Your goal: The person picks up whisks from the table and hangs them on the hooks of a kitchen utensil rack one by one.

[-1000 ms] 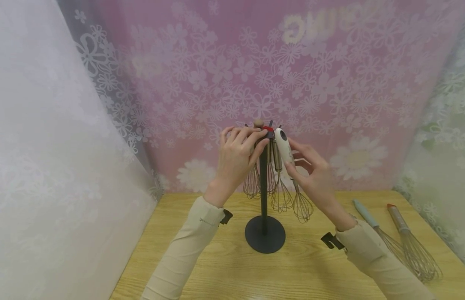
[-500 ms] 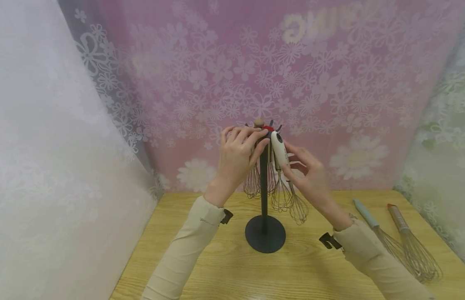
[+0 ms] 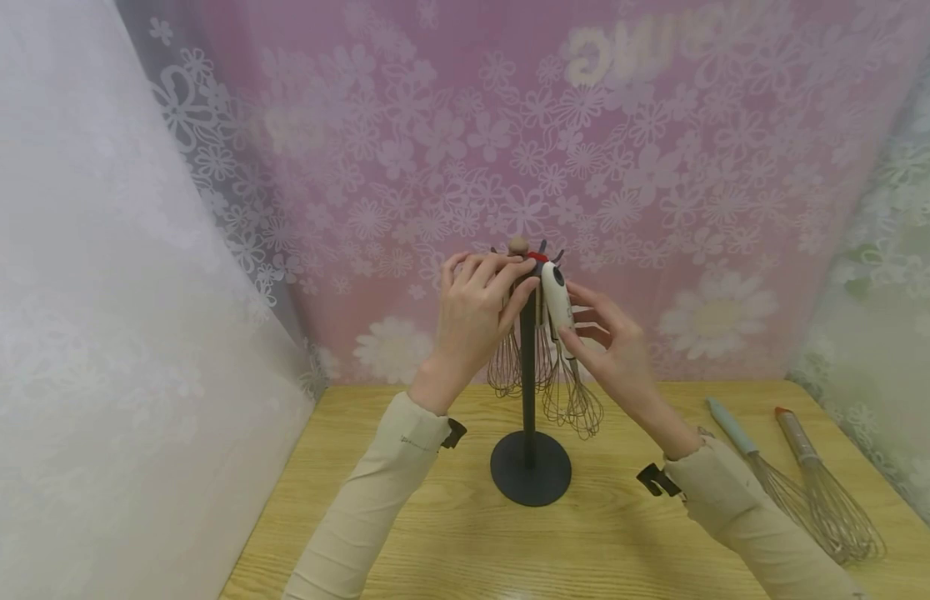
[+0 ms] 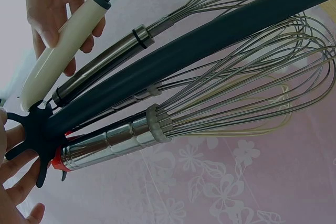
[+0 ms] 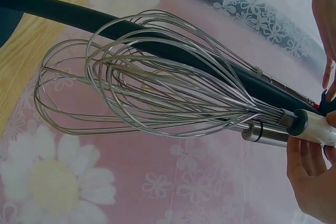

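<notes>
A black stand (image 3: 528, 392) with hooks around its top stands upright on the table. My left hand (image 3: 472, 304) holds the stand's top, fingers bent over it beside the wooden knob (image 3: 518, 246). My right hand (image 3: 615, 346) pinches a white-handled whisk (image 3: 558, 300) between thumb and fingers. In the left wrist view the white handle (image 4: 63, 53) slants with its end right at a hook, wires pointing down the pole. Beside it hang a steel-handled whisk (image 4: 102, 66) and a red-tipped steel whisk (image 4: 115, 145). Their wire loops overlap in the right wrist view.
Two more whisks lie at the table's right side: one with a pale blue handle (image 3: 731, 425), one with a steel handle and red tip (image 3: 797, 433). Flowered pink sheeting (image 3: 405, 183) hangs behind the wooden table (image 3: 405, 533), with pale sheets at both sides.
My right hand has moved slightly left, bringing the white-handled whisk closer to the stand. Its wires have swung left over the neighbouring whisk. My left hand has stayed in place.
</notes>
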`<state>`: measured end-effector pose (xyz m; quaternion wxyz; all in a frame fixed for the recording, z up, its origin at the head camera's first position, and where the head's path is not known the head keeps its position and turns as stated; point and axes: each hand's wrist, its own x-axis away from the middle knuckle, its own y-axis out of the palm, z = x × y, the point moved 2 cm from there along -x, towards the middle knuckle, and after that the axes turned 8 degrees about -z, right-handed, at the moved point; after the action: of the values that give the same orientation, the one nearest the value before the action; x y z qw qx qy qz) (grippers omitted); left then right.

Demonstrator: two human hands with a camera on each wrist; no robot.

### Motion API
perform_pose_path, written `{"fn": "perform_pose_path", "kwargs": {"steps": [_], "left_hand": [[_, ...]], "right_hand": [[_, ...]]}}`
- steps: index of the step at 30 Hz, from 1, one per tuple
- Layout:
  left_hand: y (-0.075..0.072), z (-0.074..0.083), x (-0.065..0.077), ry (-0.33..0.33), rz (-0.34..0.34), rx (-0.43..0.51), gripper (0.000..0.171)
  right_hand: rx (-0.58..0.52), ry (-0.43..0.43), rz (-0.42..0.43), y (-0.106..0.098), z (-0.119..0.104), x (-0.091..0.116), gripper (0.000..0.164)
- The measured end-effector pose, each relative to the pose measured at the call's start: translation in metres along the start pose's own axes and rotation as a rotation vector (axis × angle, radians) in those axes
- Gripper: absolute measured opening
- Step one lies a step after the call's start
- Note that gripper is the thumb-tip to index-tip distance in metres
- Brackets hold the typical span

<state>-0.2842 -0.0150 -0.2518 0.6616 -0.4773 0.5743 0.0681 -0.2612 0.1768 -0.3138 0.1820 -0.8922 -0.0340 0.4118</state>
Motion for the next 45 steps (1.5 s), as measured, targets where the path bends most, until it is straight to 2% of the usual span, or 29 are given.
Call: {"fn": "perform_pose_path", "kwargs": {"steps": [13, 26, 36, 45], "left_hand": [[-0.001, 0.001, 0.000, 0.009, -0.002, -0.004, 0.027], [0.000, 0.002, 0.001, -0.002, 0.001, -0.001, 0.027], [-0.002, 0.004, 0.002, -0.016, 0.014, -0.031, 0.027], [-0.004, 0.007, 0.000, -0.024, 0.015, -0.061, 0.027]], "right_hand": [[-0.039, -0.037, 0.025, -0.002, 0.004, 0.004, 0.061], [-0.034, -0.024, 0.039, -0.004, 0.009, 0.009, 0.050], [-0.025, -0.056, 0.055, -0.011, 0.009, 0.010, 0.047], [-0.012, -0.032, 0.068, -0.016, 0.009, 0.013, 0.046]]}}
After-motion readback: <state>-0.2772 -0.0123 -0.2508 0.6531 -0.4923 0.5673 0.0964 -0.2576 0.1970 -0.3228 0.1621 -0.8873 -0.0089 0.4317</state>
